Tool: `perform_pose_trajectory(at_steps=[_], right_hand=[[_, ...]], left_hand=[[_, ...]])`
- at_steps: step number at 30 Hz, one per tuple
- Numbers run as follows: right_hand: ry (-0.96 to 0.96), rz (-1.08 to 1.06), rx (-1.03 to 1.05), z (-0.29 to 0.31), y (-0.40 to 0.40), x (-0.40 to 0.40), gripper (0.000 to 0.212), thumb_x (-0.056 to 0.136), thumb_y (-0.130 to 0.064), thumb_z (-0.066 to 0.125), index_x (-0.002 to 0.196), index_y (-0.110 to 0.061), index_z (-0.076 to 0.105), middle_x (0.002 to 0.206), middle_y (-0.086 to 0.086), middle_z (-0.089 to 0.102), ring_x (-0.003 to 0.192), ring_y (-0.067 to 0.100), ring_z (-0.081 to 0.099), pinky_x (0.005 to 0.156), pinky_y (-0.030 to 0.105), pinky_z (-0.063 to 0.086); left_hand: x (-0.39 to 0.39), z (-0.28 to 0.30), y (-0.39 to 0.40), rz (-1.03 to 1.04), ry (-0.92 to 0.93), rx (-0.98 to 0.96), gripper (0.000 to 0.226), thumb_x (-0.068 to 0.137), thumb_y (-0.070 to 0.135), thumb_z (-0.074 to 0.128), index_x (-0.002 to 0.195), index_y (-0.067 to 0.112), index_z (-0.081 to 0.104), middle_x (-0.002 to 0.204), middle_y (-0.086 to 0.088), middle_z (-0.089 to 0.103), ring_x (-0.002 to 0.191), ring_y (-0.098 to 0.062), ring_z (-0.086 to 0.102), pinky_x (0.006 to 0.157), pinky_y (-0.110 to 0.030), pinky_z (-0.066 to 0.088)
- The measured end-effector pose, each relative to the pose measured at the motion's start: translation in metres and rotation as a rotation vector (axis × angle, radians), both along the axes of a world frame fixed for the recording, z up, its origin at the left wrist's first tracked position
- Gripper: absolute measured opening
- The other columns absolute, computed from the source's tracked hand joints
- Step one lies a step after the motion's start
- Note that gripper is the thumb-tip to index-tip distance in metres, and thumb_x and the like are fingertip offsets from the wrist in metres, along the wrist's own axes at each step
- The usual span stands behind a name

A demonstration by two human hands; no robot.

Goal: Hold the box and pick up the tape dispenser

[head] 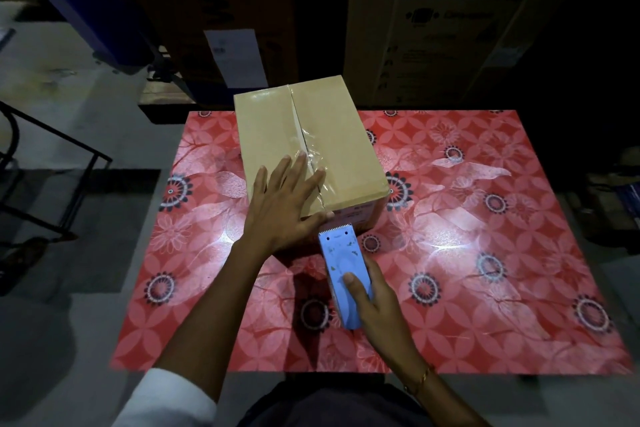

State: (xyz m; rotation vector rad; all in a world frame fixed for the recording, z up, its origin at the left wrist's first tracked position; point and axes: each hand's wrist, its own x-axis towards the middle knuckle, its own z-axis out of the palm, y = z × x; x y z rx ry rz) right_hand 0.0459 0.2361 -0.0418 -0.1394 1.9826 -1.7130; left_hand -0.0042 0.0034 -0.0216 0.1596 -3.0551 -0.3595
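The cardboard box (pixel 308 152) sits on the far middle of your red flowered table (pixel 485 253), its top flaps shut and a strip of clear tape (pixel 306 149) running down the centre seam toward you, wrinkled and shiny where it nears the front edge. Your left hand (pixel 284 208) lies flat on that near end of the lid, fingers straight and spread wide, fingertips resting on the tape by the seam; pressed so, it looks meant to keep the flaps down and the box from sliding. Just below the box's front face, your right hand (pixel 370 298) grips the blue tape dispenser (pixel 343 274), thumb laid along its top and fingers curled round the far side, with the toothed cutter pointing at the box, close to the lower front edge, which suits bringing the strip over the corner. Whether the teeth touch the cardboard you cannot tell from here. Beyond the table stand large dark cartons, one printed as a washing machine carton (pixel 450 21), and a black metal frame (pixel 52 163) stands on the floor to your left.
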Motion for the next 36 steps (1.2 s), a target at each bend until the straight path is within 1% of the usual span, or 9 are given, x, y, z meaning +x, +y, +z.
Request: perform_pose_trajectory(at_steps=[4, 7, 15, 20, 23, 27, 30, 33, 36], right_hand=[[0.018, 0.007, 0.003, 0.001, 0.003, 0.004, 0.031, 0.098, -0.035, 0.057, 0.129, -0.043, 0.053, 0.128, -0.017, 0.066, 0.116, -0.004, 0.064, 0.091, 0.013, 0.050], [0.017, 0.009, -0.006, 0.001, 0.004, 0.006, 0.037, 0.096, -0.036, 0.055, 0.134, -0.036, 0.054, 0.131, -0.013, 0.066, 0.117, -0.003, 0.063, 0.091, 0.012, 0.049], [0.030, 0.019, 0.042, 0.002, 0.002, 0.007, 0.038, 0.097, -0.041, 0.053, 0.135, -0.040, 0.052, 0.130, -0.015, 0.066, 0.115, -0.007, 0.062, 0.089, 0.010, 0.048], [0.071, 0.016, 0.090, 0.005, 0.005, 0.010, 0.029, 0.099, -0.044, 0.052, 0.126, -0.055, 0.051, 0.122, -0.032, 0.067, 0.115, -0.009, 0.061, 0.093, 0.014, 0.049], [0.064, 0.025, 0.084, 0.008, 0.009, 0.013, 0.034, 0.101, -0.036, 0.054, 0.130, -0.054, 0.050, 0.124, -0.039, 0.063, 0.118, -0.008, 0.061, 0.096, 0.014, 0.048], [0.041, 0.032, 0.085, 0.011, 0.010, 0.013, 0.033, 0.101, -0.031, 0.053, 0.125, -0.053, 0.050, 0.118, -0.045, 0.062, 0.115, -0.013, 0.060, 0.091, 0.008, 0.046], [0.046, 0.029, 0.125, 0.008, 0.009, 0.010, 0.032, 0.102, -0.031, 0.054, 0.127, -0.050, 0.053, 0.119, -0.042, 0.064, 0.115, -0.013, 0.060, 0.091, 0.007, 0.046], [0.066, 0.055, 0.170, 0.005, 0.006, 0.003, 0.031, 0.102, -0.036, 0.054, 0.132, -0.043, 0.053, 0.122, -0.031, 0.065, 0.114, -0.015, 0.059, 0.089, 0.006, 0.045], [0.075, 0.061, 0.215, 0.003, 0.004, -0.001, 0.037, 0.100, -0.045, 0.054, 0.135, -0.034, 0.058, 0.124, -0.019, 0.069, 0.113, -0.006, 0.064, 0.091, 0.017, 0.050]], left_hand=[[0.000, 0.001, -0.001, -0.008, -0.030, 0.010, 0.087, 0.083, 0.083, 0.022, 0.157, 0.039, 0.019, 0.171, 0.000, 0.001, 0.157, -0.025, 0.000, 0.122, -0.058, -0.003], [-0.001, 0.001, -0.002, -0.013, -0.039, 0.003, 0.086, 0.083, 0.083, 0.023, 0.157, 0.040, 0.018, 0.171, 0.001, 0.001, 0.157, -0.025, -0.001, 0.122, -0.057, -0.004], [-0.001, 0.002, -0.001, -0.011, -0.059, 0.006, 0.086, 0.083, 0.083, 0.023, 0.157, 0.040, 0.017, 0.171, 0.002, -0.002, 0.157, -0.023, -0.004, 0.122, -0.056, -0.005], [0.000, 0.003, 0.000, -0.011, -0.051, 0.011, 0.086, 0.083, 0.082, 0.020, 0.157, 0.039, 0.018, 0.170, 0.001, -0.001, 0.157, -0.024, -0.003, 0.123, -0.058, -0.004], [-0.001, 0.003, 0.000, -0.011, -0.059, 0.006, 0.088, 0.082, 0.083, 0.019, 0.157, 0.039, 0.019, 0.171, 0.001, -0.001, 0.157, -0.024, -0.003, 0.123, -0.058, -0.004], [-0.001, 0.004, 0.000, -0.014, -0.059, 0.011, 0.089, 0.081, 0.083, 0.018, 0.157, 0.038, 0.020, 0.170, 0.000, 0.000, 0.157, -0.025, -0.003, 0.123, -0.058, -0.004], [-0.002, 0.005, 0.000, -0.013, -0.062, 0.023, 0.089, 0.081, 0.083, 0.018, 0.157, 0.038, 0.020, 0.170, 0.000, -0.001, 0.157, -0.025, -0.004, 0.122, -0.058, -0.005], [-0.002, 0.006, 0.000, -0.012, -0.075, 0.029, 0.091, 0.079, 0.085, 0.017, 0.158, 0.039, 0.018, 0.170, 0.001, -0.002, 0.157, -0.024, -0.005, 0.122, -0.057, -0.006], [-0.002, 0.007, 0.000, -0.008, -0.083, 0.034, 0.093, 0.077, 0.086, 0.020, 0.157, 0.040, 0.018, 0.170, 0.002, -0.002, 0.157, -0.024, -0.004, 0.122, -0.057, -0.006]])
